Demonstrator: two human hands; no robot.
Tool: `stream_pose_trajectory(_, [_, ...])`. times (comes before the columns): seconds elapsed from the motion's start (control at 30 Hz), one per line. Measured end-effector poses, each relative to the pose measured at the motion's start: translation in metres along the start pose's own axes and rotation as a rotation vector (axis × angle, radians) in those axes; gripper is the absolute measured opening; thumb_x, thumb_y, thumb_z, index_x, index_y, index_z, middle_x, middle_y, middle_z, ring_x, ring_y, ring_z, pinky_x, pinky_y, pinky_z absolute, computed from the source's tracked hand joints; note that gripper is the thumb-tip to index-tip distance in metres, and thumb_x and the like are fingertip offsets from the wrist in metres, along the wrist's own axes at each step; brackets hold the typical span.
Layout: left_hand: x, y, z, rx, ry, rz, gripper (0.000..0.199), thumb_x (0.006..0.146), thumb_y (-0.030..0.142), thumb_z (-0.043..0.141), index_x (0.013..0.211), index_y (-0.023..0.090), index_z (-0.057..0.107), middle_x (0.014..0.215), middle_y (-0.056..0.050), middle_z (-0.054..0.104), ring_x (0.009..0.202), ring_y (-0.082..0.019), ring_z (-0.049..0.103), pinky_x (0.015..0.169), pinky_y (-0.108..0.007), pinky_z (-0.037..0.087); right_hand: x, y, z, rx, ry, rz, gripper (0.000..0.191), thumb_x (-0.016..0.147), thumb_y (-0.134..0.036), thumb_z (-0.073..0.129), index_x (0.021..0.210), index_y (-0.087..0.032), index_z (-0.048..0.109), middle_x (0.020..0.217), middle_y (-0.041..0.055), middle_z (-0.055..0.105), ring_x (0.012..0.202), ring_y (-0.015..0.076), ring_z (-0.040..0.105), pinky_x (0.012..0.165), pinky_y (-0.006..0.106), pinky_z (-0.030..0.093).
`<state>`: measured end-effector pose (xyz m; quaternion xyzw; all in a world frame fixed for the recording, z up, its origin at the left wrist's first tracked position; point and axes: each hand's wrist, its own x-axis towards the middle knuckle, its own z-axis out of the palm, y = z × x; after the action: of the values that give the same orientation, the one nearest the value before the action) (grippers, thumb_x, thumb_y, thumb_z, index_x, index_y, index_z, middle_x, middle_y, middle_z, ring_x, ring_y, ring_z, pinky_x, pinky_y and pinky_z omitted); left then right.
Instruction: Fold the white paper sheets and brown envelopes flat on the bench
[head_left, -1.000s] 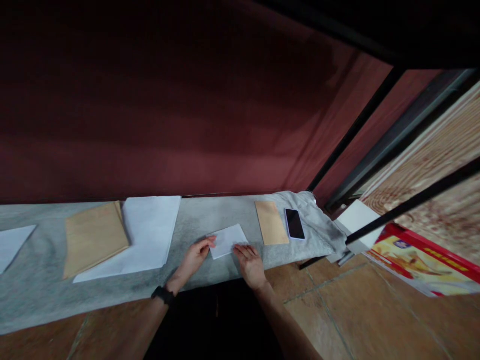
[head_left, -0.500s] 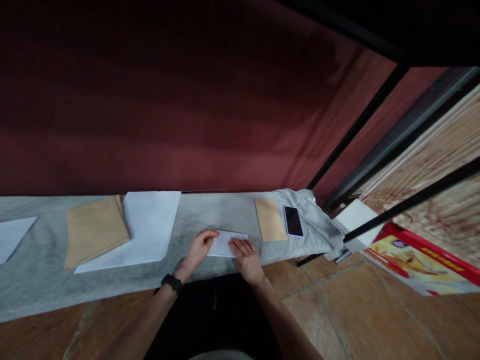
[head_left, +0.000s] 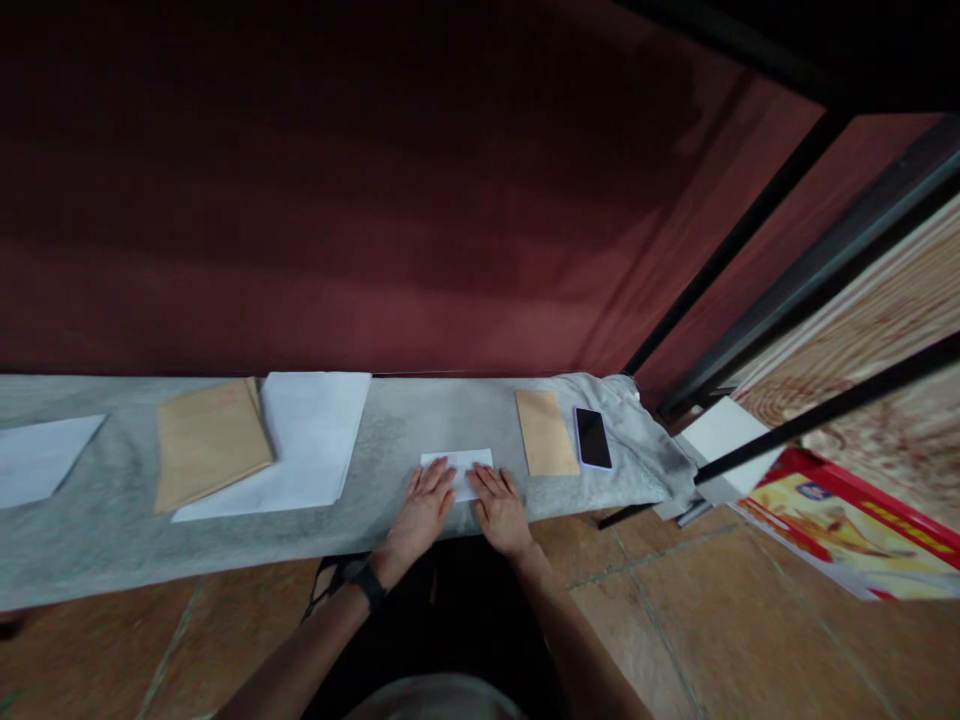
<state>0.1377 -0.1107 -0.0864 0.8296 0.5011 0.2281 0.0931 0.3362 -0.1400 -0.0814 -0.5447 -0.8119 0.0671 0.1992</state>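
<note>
Indoor room, home or makeshift workspace, can't tell which, going by brown tiled floor [head_left: 675, 590] along the bottom, dark red wall [head_left: 337, 250] across the top, narrow grey-clothed table [head_left: 442, 410] mid-frame, black bars [head_left: 739, 243] at right and food-picture carton [head_left: 847, 520] lower right.

My feed is dim: the wall [head_left: 360, 290] fades to near-black above, soft shadows mark its right, and the red-edged box [head_left: 855, 528] looks stretched, slightly blurred, near the edge.
</note>
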Motion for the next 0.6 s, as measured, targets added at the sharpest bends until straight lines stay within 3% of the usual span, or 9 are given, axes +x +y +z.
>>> stream_pose_trajectory(0.2, [-0.022, 0.024, 0.004, 0.19, -0.009, 0.103, 0.054, 0.098, 0.041, 0.047, 0.148, 0.02, 0.049, 0.157, -0.013, 0.045, 0.147, -0.029, 0.038, 0.122, -0.053, 0.029, -0.001, -0.001, -0.006, 0.0, -0.007, -0.001, 0.052, 0.098, -0.021, 0.048, 0.149, -0.019, 0.048, 0.155, 0.0081, 0.046, 0.144, 0.0217, 0.042, 0.123, 0.046, 0.023])
stream_pose_trajectory(0.33, [-0.021, 0.021, 0.004, 0.192, -0.023, 0.121, 0.054, 0.097, 0.039, 0.047, 0.148, 0.02, 0.049, 0.157, -0.013, 0.045, 0.148, -0.028, 0.036, 0.123, -0.052, 0.029, 0.01, -0.013, -0.002, -0.024, 0.048, 0.046, 0.044, 0.105, -0.027, 0.04, 0.146, -0.019, 0.052, 0.151, 0.0087, 0.052, 0.142, 0.0205, 0.046, 0.122, 0.045, 0.027])
stream_pose_trajectory(0.47, [-0.022, 0.016, 0.004, 0.19, -0.061, 0.12, 0.053, 0.097, 0.031, 0.041, 0.146, 0.011, 0.05, 0.154, -0.016, 0.047, 0.147, -0.027, 0.039, 0.122, -0.048, 0.033, 0.019, -0.025, 0.013, -0.046, 0.092, 0.029, 0.044, 0.107, -0.034, 0.038, 0.147, -0.02, 0.051, 0.153, 0.0068, 0.05, 0.143, 0.0205, 0.044, 0.121, 0.043, 0.03])
stream_pose_trajectory(0.6, [-0.036, 0.004, 0.001, 0.187, 0.029, 0.036, 0.057, 0.1, 0.034, 0.037, 0.151, 0.01, 0.043, 0.156, -0.017, 0.044, 0.147, -0.027, 0.038, 0.122, -0.049, 0.033, 0.012, -0.02, 0.023, -0.098, 0.141, 0.067, 0.049, 0.106, -0.037, 0.043, 0.152, -0.02, 0.045, 0.156, 0.0109, 0.045, 0.144, 0.0257, 0.043, 0.12, 0.049, 0.03])
